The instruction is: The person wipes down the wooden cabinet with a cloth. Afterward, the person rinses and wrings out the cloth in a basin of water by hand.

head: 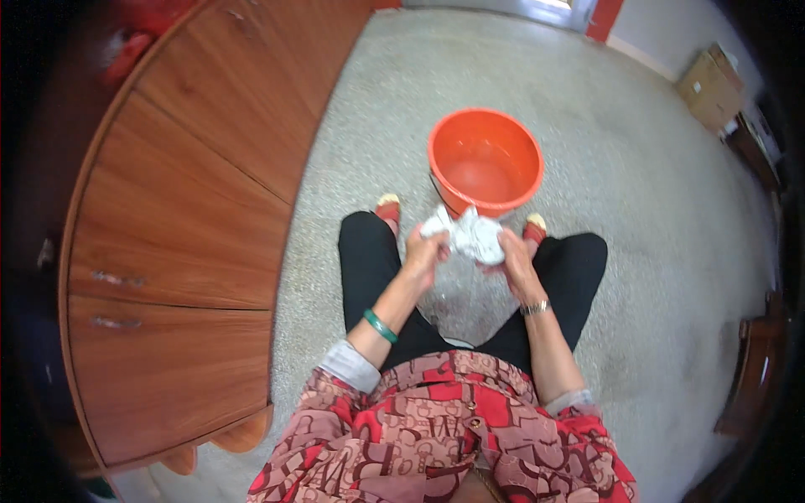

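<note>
A crumpled white cloth [470, 237] stretches between my two hands, above the floor between my knees. My left hand [426, 250] grips its left end, and a green bangle circles that wrist. Its right end is in my right hand [517, 259], below which a metal watch band shows on the wrist. Just beyond the cloth stands an orange plastic bucket [486, 160], with what looks like water inside. The bucket's dark handle hangs down at its left side.
Along the left runs a wooden cabinet [182, 232] with doors and metal handles. A cardboard box [710, 88] sits by the wall at the far right. Dark wooden furniture [748, 377] stands at the right edge. My feet are on either side of the bucket's near side.
</note>
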The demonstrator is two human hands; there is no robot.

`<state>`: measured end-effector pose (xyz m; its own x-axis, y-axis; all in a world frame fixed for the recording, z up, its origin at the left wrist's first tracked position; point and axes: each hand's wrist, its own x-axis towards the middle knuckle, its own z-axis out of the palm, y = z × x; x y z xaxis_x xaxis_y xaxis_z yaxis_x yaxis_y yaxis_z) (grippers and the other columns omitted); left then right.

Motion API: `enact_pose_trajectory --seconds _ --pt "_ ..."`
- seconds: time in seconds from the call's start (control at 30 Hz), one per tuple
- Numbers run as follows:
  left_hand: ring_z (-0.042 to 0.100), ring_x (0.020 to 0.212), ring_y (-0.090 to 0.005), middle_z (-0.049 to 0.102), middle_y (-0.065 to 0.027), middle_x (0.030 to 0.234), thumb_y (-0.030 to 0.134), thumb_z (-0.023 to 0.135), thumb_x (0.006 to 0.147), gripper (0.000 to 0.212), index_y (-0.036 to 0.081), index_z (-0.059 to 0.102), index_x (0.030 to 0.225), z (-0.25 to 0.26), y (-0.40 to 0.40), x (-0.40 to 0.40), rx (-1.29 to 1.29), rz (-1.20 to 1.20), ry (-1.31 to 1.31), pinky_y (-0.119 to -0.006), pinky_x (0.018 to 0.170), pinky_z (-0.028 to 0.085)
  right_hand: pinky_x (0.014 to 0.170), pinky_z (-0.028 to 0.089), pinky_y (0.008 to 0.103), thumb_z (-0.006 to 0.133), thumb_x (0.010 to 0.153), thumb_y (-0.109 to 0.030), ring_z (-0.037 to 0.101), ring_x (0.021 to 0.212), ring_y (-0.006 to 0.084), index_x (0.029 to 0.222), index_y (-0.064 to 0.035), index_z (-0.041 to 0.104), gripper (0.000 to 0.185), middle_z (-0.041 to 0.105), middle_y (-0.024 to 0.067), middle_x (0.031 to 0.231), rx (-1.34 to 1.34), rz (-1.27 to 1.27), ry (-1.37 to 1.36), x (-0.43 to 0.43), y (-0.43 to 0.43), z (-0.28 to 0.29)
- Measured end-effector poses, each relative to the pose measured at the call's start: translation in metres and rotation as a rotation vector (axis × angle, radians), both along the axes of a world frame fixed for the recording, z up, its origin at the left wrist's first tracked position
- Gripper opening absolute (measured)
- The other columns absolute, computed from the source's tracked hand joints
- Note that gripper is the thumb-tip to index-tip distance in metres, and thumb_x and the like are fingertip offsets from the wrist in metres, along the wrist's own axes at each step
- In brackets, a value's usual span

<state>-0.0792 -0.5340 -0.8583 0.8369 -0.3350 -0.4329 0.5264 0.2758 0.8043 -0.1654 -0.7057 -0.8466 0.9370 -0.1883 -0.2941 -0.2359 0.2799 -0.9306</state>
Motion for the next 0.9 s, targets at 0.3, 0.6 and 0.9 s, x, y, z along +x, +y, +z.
enact_pose_trajectory --seconds 0.3,0.6,0.9 --pt "0.055 0.076 -0.0154 0.056 -0.0078 0.094 0.011 0.058 0.083 0.039 0.001 0.04 0.116 0.043 -0.066 0.116 -0.026 -0.138 -0.115 -0.028 0.065 0.048 0.054 0.051 0.0295 0.038 0.092 -0.032 0.063 0.077 0.0198 0.117 -0.0027 0.053 0.04 0.061 0.011 0.098 -0.248 -0.105 -0.023 0.129 -0.061 0.029" --pt "0.053 0.105 -0.0324 0.057 -0.0171 0.11 0.03 0.057 0.084 0.05 0.001 0.047 0.123 -0.045 -0.101 0.134 0.779 -0.7 -0.728 -0.045 0.089 0.043 0.084 0.048 0.0405 0.047 0.084 -0.035 0.057 0.104 0.0329 0.11 -0.0024 0.059 0.044 0.058 0.0195 0.114 -0.634 -0.013 0.508 0.189 -0.131 -0.151" --pt "0.063 0.085 -0.0223 0.065 -0.0093 0.082 0.009 0.054 0.074 0.012 0.008 0.063 0.082 -0.076 -0.108 0.114 1.32 -1.031 -1.354 -0.041 0.079 0.042 0.085 0.046 0.043 0.049 0.082 -0.036 0.059 0.101 0.0324 0.099 -0.0025 0.065 0.041 0.061 0.0181 0.108 -1.001 1.022 0.45 0.195 -0.087 -0.145"
